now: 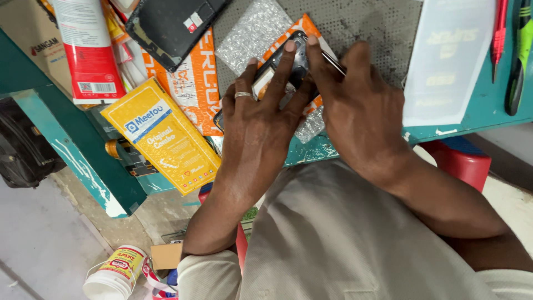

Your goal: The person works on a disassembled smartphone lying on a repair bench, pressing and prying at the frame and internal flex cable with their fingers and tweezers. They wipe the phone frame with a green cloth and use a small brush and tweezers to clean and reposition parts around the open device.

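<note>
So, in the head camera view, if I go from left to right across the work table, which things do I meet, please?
Red-and-white tube → yellow flat package → left hand on the opened phone → right hand holding a thin metal tool → white plastic sheet → red pen → green-and-black tool.

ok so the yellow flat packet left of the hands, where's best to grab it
Pinch the yellow packet at its lower corner, coming from the near side. It lies flat and tilted, and that end juts past the teal bench edge, so fingers can likely get under it. Its upper end is crowded by the orange packet.
</note>
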A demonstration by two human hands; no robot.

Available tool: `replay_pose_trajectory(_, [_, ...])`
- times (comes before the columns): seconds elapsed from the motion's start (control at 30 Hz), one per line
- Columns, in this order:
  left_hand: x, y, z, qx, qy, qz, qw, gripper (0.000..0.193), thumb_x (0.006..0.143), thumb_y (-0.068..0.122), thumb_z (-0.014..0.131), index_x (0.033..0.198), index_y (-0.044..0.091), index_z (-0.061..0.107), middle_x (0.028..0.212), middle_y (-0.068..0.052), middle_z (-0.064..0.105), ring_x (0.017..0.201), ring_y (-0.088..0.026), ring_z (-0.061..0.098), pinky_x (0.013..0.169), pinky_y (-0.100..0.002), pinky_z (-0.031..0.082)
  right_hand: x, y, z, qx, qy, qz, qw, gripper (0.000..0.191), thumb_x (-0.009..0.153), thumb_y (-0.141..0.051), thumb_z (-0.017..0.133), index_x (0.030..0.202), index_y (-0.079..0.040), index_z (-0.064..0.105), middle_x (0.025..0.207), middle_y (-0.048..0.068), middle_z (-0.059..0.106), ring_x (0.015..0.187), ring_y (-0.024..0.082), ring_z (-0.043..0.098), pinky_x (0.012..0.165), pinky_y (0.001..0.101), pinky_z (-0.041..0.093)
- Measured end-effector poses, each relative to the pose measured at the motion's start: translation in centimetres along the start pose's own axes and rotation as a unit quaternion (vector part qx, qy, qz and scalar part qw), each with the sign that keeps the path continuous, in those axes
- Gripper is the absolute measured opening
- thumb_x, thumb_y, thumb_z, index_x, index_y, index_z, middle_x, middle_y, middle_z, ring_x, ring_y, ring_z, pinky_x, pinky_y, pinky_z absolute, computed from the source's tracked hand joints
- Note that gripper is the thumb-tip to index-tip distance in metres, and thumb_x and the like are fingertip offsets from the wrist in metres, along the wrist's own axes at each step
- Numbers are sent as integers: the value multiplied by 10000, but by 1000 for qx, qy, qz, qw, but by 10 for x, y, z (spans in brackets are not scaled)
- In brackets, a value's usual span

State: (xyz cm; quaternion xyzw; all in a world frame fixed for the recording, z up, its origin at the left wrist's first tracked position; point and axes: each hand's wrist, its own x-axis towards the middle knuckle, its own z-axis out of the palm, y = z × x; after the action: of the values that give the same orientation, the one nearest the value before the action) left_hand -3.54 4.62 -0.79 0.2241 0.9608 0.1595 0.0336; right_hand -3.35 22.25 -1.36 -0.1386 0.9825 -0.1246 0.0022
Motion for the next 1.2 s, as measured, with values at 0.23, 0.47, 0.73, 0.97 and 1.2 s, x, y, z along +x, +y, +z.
replay_pose_trajectory(0.23, [0,0,0,-5,13,-1,1000,423,1011,293,707,1430,250,668,1627,-32,406,1374,-444,475,1116,-565,424,-1,-4,-3,7,-6,14,1000,496,1016,-72,656,1509,-114,614,1080,156,486,755,294,660,562,419,537])
replay_pose_trajectory(0.47, [1,0,-1,5,5,1,1000,443,1021,292,706,1459,270,644,1642,-26,393,1381,-441,479,1120,-566,428,-8,0,-2,-22,1,6,1000,574,921,-27,673,1489,-104,633,1053,149,483,735,273,647,518,388,519])
replay_pose_trajectory(0.73, [0,1,-3,5,-6,-1,1000,475,1021,285,707,1487,287,617,1654,-20,373,1384,-447,472,1152,-548,414,-42,7,-22,-40,-26,16,999,647,836,24,693,1466,-124,686,1013,108,484,695,214,603,513,367,501])
replay_pose_trajectory(0.97, [0,0,-4,0,-12,4,1000,490,1016,300,711,1495,272,618,1661,-27,359,1391,-451,479,1139,-546,418,-52,15,-28,37,3,20,999,597,879,16,726,1457,-127,697,1066,99,523,733,217,588,579,361,492])
replay_pose_trajectory(1.2, [0,1,-4,1,-14,2,1000,481,1017,308,715,1488,278,625,1661,-28,360,1387,-442,484,1124,-547,435,-49,17,-14,45,-11,19,999,693,803,39,710,1480,-99,665,1027,116,523,701,220,595,523,364,484])
